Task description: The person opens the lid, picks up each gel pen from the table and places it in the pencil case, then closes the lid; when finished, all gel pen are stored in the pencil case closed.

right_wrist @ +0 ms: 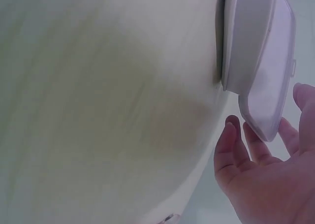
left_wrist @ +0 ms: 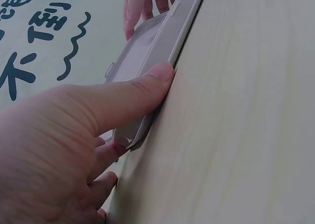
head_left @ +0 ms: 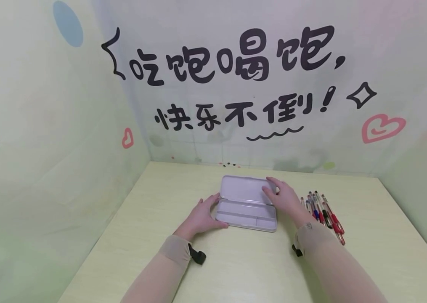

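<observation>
A pale lilac pencil case (head_left: 237, 219) lies open on the table, its lid (head_left: 241, 188) tilted back and hinged along the long rear edge. Inside, low dividers split the tray into compartments, with nothing in them. My left hand (head_left: 200, 216) grips the left end of the case, thumb along the front edge, fingers round the side. The left thumb (left_wrist: 147, 83) presses the rim in the left wrist view. Around the right end of the lid cups my right hand (head_left: 285, 200); its fingers (right_wrist: 258, 150) lie behind the corner in the right wrist view.
Several gel pens (head_left: 323, 214) with red, blue and black parts lie in a loose group on the table right of the case, beside the right forearm. Printed wall sheets (head_left: 205, 151) stand behind and on both sides of the pale wooden table (head_left: 236, 269).
</observation>
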A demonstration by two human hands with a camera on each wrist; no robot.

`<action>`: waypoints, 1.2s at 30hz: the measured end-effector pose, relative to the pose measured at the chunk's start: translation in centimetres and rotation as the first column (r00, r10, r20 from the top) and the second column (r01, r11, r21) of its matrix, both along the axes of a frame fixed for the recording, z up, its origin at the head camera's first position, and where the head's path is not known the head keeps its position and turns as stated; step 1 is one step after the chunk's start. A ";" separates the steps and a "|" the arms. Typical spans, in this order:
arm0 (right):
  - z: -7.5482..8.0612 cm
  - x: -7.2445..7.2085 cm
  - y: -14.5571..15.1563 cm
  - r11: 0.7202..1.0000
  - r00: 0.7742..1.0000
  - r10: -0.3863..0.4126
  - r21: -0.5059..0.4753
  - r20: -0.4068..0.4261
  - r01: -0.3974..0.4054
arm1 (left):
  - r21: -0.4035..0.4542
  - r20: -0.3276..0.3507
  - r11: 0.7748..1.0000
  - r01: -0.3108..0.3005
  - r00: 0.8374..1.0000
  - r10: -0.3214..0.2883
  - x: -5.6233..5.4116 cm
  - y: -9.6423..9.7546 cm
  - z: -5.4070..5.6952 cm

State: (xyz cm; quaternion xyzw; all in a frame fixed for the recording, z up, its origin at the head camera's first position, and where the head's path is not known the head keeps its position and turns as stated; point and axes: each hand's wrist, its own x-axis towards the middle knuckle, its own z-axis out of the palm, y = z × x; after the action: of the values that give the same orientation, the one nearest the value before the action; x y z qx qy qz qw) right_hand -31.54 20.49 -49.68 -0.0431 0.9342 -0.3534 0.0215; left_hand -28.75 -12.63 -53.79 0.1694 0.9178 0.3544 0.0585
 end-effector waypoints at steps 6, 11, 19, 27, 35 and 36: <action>-0.4 -0.3 -0.3 0.999 1.000 -0.013 -0.046 -0.006 0.013 | 0.008 0.041 1.000 -0.019 0.999 0.018 0.1 0.0 0.1; -0.4 0.3 -0.4 0.995 0.999 -0.022 -0.100 -0.046 0.018 | 0.027 0.052 0.999 -0.020 0.998 0.019 0.1 -0.1 0.3; 0.8 3.1 1.4 0.984 0.985 -0.101 -0.159 -0.136 0.079 | 0.031 0.035 0.999 0.005 0.999 -0.006 0.2 0.0 0.4; 1.5 7.6 7.0 0.962 0.944 -0.269 -0.017 -0.191 0.271 | 0.065 0.034 0.998 0.010 0.999 -0.012 0.3 0.0 0.7; 1.2 10.4 12.9 0.921 0.933 -0.356 0.190 0.054 0.340 | 0.059 0.005 0.998 0.026 1.000 -0.027 0.2 0.0 0.5; 1.2 10.5 13.4 0.924 0.933 -0.351 0.192 0.086 0.330 | 0.059 0.004 0.998 0.026 1.000 -0.026 0.3 0.0 0.4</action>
State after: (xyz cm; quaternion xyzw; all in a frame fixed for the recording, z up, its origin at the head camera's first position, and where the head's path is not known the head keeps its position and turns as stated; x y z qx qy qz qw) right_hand -21.02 33.84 -48.48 0.1430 0.9518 -0.2706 0.0187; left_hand -28.50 -12.62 -53.36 0.1821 0.9045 0.3809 0.0601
